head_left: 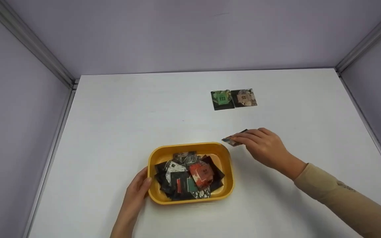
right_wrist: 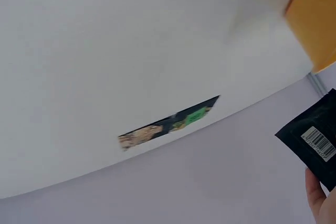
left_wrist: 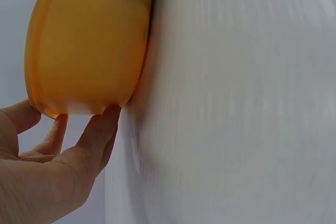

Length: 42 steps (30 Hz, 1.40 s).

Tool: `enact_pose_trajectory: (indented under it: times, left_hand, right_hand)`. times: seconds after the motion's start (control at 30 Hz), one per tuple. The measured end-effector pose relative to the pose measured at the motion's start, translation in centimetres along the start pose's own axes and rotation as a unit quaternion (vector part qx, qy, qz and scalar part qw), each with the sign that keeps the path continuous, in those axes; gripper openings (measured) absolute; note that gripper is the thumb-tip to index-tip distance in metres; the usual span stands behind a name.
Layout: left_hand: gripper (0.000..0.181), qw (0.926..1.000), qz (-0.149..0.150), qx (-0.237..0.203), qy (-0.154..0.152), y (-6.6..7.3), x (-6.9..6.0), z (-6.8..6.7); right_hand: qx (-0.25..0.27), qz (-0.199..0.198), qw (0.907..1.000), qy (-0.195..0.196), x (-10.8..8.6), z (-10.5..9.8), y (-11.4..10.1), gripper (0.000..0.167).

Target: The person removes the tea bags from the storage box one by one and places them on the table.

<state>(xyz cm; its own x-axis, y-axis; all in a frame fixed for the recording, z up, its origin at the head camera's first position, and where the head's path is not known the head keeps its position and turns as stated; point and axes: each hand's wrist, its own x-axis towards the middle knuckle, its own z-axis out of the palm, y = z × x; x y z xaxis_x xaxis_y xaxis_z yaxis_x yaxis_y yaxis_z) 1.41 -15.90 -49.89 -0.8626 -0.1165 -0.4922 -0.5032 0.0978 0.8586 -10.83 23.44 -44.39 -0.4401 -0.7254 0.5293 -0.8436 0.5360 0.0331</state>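
Note:
A yellow plastic basin point(head_left: 190, 202) stands on the white table, holding a loose heap of small square printed sachets point(head_left: 182, 180), mostly black, with a red one point(head_left: 202, 173) on top. At its left end my left hand point(head_left: 137, 188) holds it, thumb at the rim and fingertips against the outer wall point(left_wrist: 89, 51). Past the basin's upper right corner, my right hand point(head_left: 265, 147) pinches a sachet point(head_left: 233, 140) above the table. The right wrist view shows a black face of this sachet point(right_wrist: 310, 135) with a white barcode.
Farther back on the table point(head_left: 127, 109), a green-and-black sachet point(head_left: 223, 99) and a beige-and-black one point(head_left: 244, 98) lie side by side, edges close together. Pale panels point(head_left: 190, 36) enclose the table at the back and on both sides.

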Motion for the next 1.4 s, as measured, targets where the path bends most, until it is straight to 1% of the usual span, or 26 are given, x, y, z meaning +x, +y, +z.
enact_pose_trajectory:
  times: [0.07,0.13,0.23,0.4,0.53,0.6,0.67,0.8,0.9,1.0,1.07,1.13,1.2,1.27,1.33,1.4]
  left_hand:
    - [0.064,1.0000,-0.001,0.005,0.001,0.0,0.0,0.0]
    - [0.064,1.0000,0.004,0.008,0.001,0.0,0.0,-0.1]
    - [0.062,0.9999,0.010,0.008,0.002,0.0,0.0,-0.1]
    - [0.063,1.0000,0.000,-0.003,-0.002,0.1,0.0,-0.1]
    - [0.067,0.9999,-0.009,-0.005,-0.006,0.1,-0.1,-0.1]
    - [0.067,0.9999,-0.008,-0.007,-0.007,0.2,-0.1,-0.1]
    - [0.066,0.9999,-0.008,-0.010,-0.009,0.1,-0.1,0.0]
    - [0.061,0.9999,0.006,-0.011,-0.011,-0.1,0.0,0.0]
    - [0.063,0.9999,0.009,-0.009,-0.010,-0.3,0.1,-0.2]
    - [0.069,0.9999,0.002,-0.007,-0.009,-0.2,0.1,-0.3]
    - [0.071,1.0000,-0.003,-0.003,-0.008,0.0,0.1,-0.4]
    - [0.071,0.9999,-0.010,0.001,-0.006,0.0,0.1,-0.6]
    - [0.072,0.9999,-0.015,0.003,-0.006,0.0,0.1,-0.6]
    - [0.073,0.9998,-0.017,0.001,-0.007,0.1,0.1,-0.5]
    - [0.074,0.9999,-0.014,-0.001,-0.009,0.0,0.1,-0.4]
    - [0.075,0.9999,-0.010,-0.005,-0.010,0.0,0.1,-0.3]
  right_hand:
    - [0.004,0.023,0.9997,-0.003,-0.6,0.3,1.5,0.032]
    - [0.002,0.039,0.9992,-0.003,-1.3,0.6,2.9,0.040]
    - [-0.015,0.039,0.9991,-0.002,-2.2,1.0,4.9,0.045]
    - [-0.041,0.028,0.9988,0.001,-3.6,1.5,7.7,0.041]
    - [-0.060,0.046,0.9971,0.001,-4.5,1.7,9.5,0.038]
    - [-0.071,0.059,0.9957,-0.001,-4.8,1.8,10.3,0.036]
    - [-0.080,0.068,0.9945,0.000,-5.0,1.9,10.9,0.033]
    - [-0.096,0.077,0.9924,0.001,-4.8,2.4,11.9,0.028]
    - [-0.107,0.091,0.9901,-0.004,-4.3,3.0,12.4,0.022]
    - [-0.133,0.125,0.9831,0.011,-3.7,3.7,12.9,0.014]
    - [-0.154,0.160,0.9749,0.018,-3.3,4.2,13.3,0.009]
    - [-0.169,0.196,0.9657,0.025,-2.9,4.7,13.8,0.007]
    - [-0.179,0.228,0.9570,0.017,-2.6,5.1,14.2,0.009]
    - [-0.186,0.250,0.9502,0.005,-2.5,5.3,14.6,0.010]
    - [-0.194,0.261,0.9456,-0.008,-2.4,5.5,15.0,0.011]
    - [-0.197,0.263,0.9443,-0.020,-2.3,5.8,15.3,0.012]
